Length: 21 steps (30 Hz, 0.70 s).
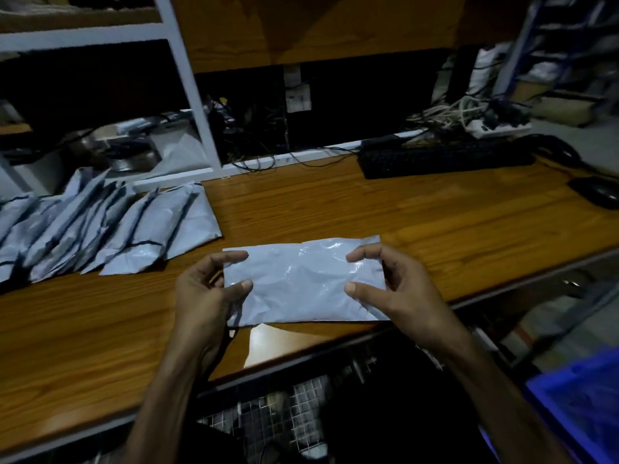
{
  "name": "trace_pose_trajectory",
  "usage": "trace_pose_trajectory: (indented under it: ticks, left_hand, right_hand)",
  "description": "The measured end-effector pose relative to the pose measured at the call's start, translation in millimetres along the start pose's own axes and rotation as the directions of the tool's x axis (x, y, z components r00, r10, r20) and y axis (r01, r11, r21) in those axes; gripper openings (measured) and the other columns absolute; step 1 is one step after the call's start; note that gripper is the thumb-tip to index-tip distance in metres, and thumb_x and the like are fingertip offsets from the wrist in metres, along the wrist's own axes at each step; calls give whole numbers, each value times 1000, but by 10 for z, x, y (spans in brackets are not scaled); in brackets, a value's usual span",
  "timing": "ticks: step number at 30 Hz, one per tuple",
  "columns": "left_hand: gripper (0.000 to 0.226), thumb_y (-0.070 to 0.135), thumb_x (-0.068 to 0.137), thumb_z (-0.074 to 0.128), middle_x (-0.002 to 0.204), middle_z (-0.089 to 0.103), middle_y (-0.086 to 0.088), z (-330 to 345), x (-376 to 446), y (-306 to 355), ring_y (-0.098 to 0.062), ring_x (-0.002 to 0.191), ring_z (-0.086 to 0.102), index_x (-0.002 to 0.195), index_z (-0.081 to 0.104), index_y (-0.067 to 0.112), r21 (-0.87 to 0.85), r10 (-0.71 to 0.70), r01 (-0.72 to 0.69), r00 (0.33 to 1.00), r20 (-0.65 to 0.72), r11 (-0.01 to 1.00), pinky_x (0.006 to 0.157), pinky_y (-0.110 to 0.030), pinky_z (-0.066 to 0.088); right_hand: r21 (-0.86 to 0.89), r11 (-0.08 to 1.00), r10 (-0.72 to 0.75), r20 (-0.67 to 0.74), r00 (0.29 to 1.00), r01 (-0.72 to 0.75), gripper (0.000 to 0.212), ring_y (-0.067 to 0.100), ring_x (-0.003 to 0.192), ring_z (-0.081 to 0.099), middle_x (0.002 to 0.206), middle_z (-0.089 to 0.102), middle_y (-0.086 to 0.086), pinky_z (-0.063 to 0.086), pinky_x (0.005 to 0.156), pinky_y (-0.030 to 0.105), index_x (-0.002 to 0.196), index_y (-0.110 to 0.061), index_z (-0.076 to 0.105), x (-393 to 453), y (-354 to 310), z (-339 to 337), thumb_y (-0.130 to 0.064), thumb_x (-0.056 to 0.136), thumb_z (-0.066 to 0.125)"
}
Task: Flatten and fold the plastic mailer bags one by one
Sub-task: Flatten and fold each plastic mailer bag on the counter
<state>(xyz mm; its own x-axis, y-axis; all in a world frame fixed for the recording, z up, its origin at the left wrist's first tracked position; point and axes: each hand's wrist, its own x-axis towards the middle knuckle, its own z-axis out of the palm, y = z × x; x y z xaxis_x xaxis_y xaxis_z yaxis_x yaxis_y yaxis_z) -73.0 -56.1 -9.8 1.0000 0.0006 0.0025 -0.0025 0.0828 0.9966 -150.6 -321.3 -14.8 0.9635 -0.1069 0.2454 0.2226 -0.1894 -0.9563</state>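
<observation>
A folded grey plastic mailer bag (pixel 301 283) is held flat just above the near edge of the wooden table (pixel 335 209). My left hand (pixel 204 296) pinches its left end between thumb and fingers. Its right end is pinched the same way by my right hand (pixel 382 283). The bag is a wide rectangle with creases and a glossy sheen. A row of several folded grey mailers (pixel 100 229), overlapping like tiles, lies on the table to the left.
A black keyboard (pixel 442 159) and a black mouse (pixel 599 192) lie at the back right. White shelf frame (pixel 197 95) and tangled cables (pixel 469 112) stand behind. A blue plastic crate (pixel 582 406) sits low at the right, below the table edge.
</observation>
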Motion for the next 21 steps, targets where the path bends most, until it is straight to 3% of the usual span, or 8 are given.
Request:
trace_pose_trajectory:
  ticks: [2,4,7,11,13,15,17,21]
  left_hand:
    - [39,-22,83,67,88,77,0,182,-69,40,-21,55,54,103,75,11,-30,-21,24,997,73,999,51,-27,40]
    - [35,-22,85,65,86,76,4,402,-141,79,-19,51,40,103,74,7,-54,-32,41,986,164,998,49,-28,31]
    - [30,-22,87,63,89,78,15,840,-265,155,-25,61,57,107,71,-1,-40,-24,39,951,307,998,53,-30,43]
    - [25,-23,84,66,80,75,9,1595,-516,238,-27,83,66,102,70,-6,-4,3,0,860,510,1000,72,-42,51]
    - [22,-22,84,68,80,76,9,2007,-693,225,-16,78,72,100,70,-7,20,31,-54,801,598,998,65,-34,58]
    - [20,-21,85,67,77,76,8,2444,-910,165,-9,70,73,97,71,-5,32,35,-76,746,665,997,59,-29,58]
    - [23,-20,85,68,82,77,-1,2901,-1116,47,-15,73,74,94,74,1,31,17,-56,694,720,998,63,-37,60]
    - [31,-19,85,68,86,78,-1,3745,-1403,-264,-19,79,74,86,77,11,52,2,-79,565,825,996,69,-39,60]
  right_hand:
    - [-8,1000,3,-47,999,-4,31,12,93,67,103,72,-11,55,84,40,109,-26,72,-209,-79,-162,-9,86,84]
    - [-46,999,-1,-98,995,-4,30,12,97,67,106,73,-7,54,88,42,110,-24,72,-410,-147,-385,-11,86,83]
    - [-118,993,-8,-200,980,-16,31,16,103,68,111,72,-4,54,92,48,112,-24,70,-772,-260,-774,-14,85,83]
    - [-238,965,14,-363,932,-107,33,29,94,68,105,70,2,56,86,55,113,-23,68,-1384,-376,-1345,-17,85,85]
    - [-283,942,31,-461,887,-180,32,31,91,69,103,70,1,58,81,53,111,-23,68,-1706,-390,-1633,-14,85,85]
    - [-290,923,49,-564,824,-253,31,25,84,68,100,70,-6,58,77,46,106,-24,69,-2028,-372,-1898,-14,83,87]
    - [-271,903,69,-677,732,-335,29,28,75,64,97,68,0,57,68,42,101,-26,68,-2331,-319,-2143,-13,82,86]
    - [-52,898,173,-872,457,-437,27,11,61,61,98,66,1,50,51,20,99,-13,66,-2782,-92,-2586,4,83,80]
